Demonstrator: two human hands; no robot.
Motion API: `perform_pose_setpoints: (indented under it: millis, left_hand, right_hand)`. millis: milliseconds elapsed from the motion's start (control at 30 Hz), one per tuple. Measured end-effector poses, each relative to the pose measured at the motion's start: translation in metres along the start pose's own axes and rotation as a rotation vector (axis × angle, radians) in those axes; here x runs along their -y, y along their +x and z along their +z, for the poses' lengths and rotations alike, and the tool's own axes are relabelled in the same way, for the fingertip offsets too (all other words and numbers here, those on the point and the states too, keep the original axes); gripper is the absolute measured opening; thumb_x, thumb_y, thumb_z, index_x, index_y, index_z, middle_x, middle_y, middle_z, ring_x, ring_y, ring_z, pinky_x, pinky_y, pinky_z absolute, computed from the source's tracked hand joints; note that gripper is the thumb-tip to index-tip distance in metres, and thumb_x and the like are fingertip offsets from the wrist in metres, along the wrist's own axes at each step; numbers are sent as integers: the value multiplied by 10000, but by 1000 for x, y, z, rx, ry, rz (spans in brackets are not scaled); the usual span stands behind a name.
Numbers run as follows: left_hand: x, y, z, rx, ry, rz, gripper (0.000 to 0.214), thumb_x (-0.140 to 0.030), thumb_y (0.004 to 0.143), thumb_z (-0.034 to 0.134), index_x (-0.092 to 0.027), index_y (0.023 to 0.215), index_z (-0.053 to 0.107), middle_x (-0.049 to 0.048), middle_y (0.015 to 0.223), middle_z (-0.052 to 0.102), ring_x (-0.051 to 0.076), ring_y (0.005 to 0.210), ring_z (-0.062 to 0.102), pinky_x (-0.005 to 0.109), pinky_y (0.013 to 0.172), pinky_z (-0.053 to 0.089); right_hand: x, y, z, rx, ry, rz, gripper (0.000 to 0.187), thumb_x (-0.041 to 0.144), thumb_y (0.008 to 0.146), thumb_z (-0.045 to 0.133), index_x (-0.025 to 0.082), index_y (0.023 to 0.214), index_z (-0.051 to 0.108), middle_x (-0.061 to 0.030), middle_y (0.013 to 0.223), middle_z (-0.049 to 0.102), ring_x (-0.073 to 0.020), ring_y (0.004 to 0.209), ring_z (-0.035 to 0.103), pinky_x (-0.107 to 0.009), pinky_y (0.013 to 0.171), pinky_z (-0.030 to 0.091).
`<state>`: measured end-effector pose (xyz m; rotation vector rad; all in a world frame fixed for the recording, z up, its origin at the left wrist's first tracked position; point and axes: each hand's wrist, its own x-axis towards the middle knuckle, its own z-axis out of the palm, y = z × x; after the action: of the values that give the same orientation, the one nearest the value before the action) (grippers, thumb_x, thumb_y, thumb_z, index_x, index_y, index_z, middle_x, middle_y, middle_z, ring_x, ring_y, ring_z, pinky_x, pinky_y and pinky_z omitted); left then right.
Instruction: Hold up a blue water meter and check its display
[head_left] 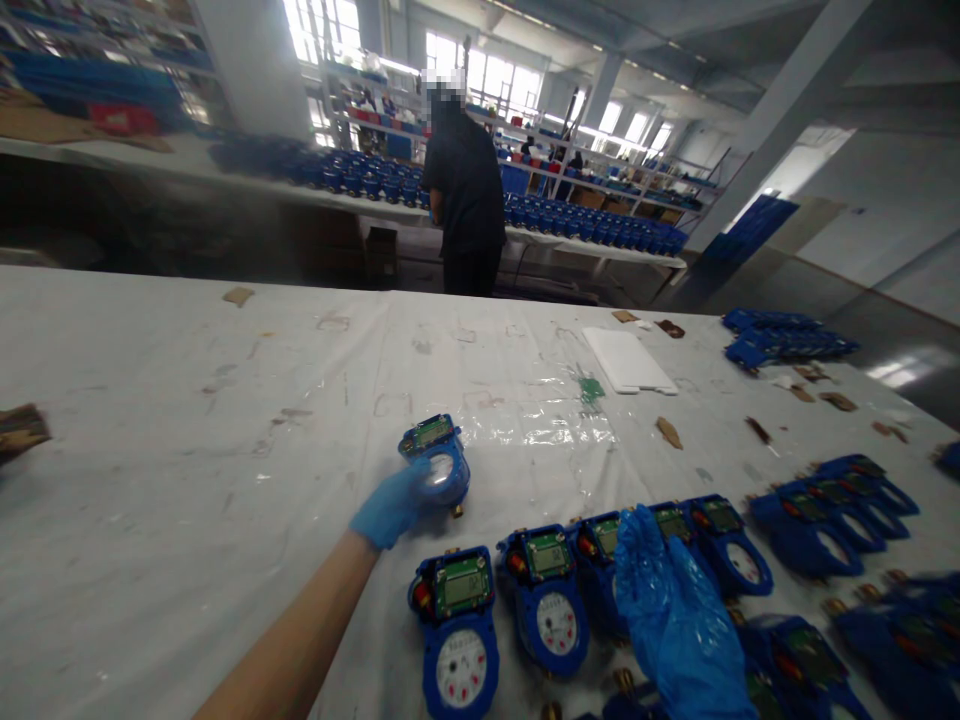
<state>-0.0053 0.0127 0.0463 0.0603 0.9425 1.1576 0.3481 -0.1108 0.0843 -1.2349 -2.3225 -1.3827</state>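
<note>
At the far left edge of the table [187, 420], a brown scrap [21, 430] lies blurred. The table is covered in white sheeting, stained and creased.

Near the middle, the left hand [390, 508], in a blue glove, is closed around the near side of a blue meter [437, 462], fingers wrapped on its body. This meter sits apart from the others, just beyond the row, its green screen facing up and away.

Just right of and nearer than that hand, a row [547, 590] of blue meters lies face up along the near edge, each with a green screen above a white dial. They lie close side by side.

The right hand [671, 615], also gloved in blue, rests flat on the row, fingers stretched out and loosely spread over the meters beneath. It grips nothing; the palm simply lies on them.

Further right, more meters [832, 510] lie in a looser group, blurred toward the edge.

On the far right part of the table sit a white board [628, 360], small brown scraps [669, 432] and a pile of blue parts [780, 340].

Beyond the table, a person [466, 195] in dark clothes stands at a long bench [225, 165] lined with blue meters.
</note>
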Motion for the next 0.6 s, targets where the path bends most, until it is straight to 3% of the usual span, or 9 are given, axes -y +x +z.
perform_pose_setpoints:
  millis: [133, 400, 500, 600]
  left_hand:
    - [-1, 0, 0, 0, 47, -26, 476, -106, 822, 586, -40, 1291, 539, 152, 849, 729, 245, 721, 706, 390, 809, 593]
    - [-3, -8, 6, -12, 31, -32, 464, -86, 818, 567, -54, 1281, 546, 135, 838, 736, 234, 729, 708, 365, 827, 586]
    - [-2, -7, 6, -31, 50, -13, 456, -88, 814, 583, -51, 1268, 555, 120, 802, 732, 223, 687, 700, 350, 787, 592]
    - [-1, -6, 6, -56, 78, 3, 414, -97, 815, 600, -60, 1228, 587, 107, 791, 727, 202, 660, 690, 315, 741, 593]
  right_hand:
    - [1, 2, 2, -21, 33, 17, 647, -101, 836, 361, -53, 1461, 199, -266, 1298, 522, -378, 1343, 325, -526, 1202, 179]
    - [1, -7, 7, 25, 57, 10, 644, -56, 842, 421, -38, 1456, 224, -271, 1344, 484, -390, 1345, 326, -514, 1207, 164]
    - [5, -18, 14, 28, 285, 166, 622, -17, 866, 404, 64, 1467, 266, -210, 1409, 445, -308, 1396, 256, -456, 1212, 165]
    - [4, -28, 22, 92, 633, 321, 554, 52, 910, 241, 142, 1448, 337, -142, 1445, 423, -221, 1407, 263, -490, 1127, 336]
